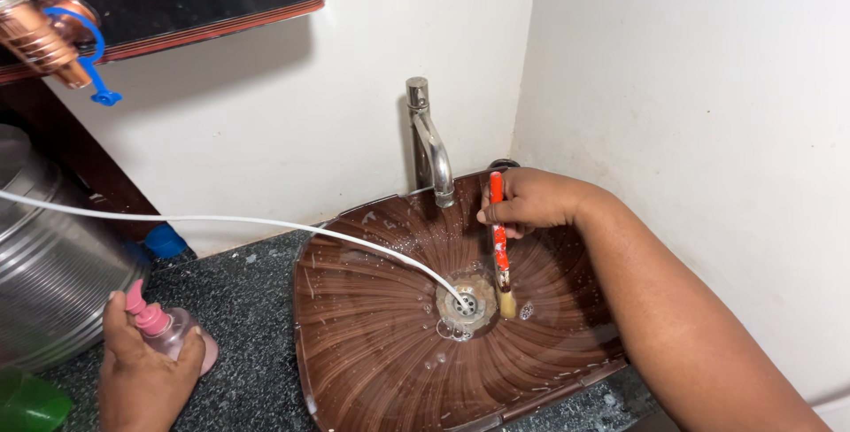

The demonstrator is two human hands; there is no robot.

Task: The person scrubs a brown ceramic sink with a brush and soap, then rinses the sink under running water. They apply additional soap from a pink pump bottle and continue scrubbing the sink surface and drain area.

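White walls enclose a dark granite counter [248, 308] with a brown basin [372, 370], wet, its drain [467, 301] open. A red-handled brush [501, 250] is gripped over it by the right hand [531, 200]; a pink pump bottle [173, 330] is clasped by the left hand [142, 374].

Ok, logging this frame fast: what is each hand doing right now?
Left hand: closed around the pink pump bottle on the counter.
Right hand: closed on the red-handled brush, bristles down in the brown sink.
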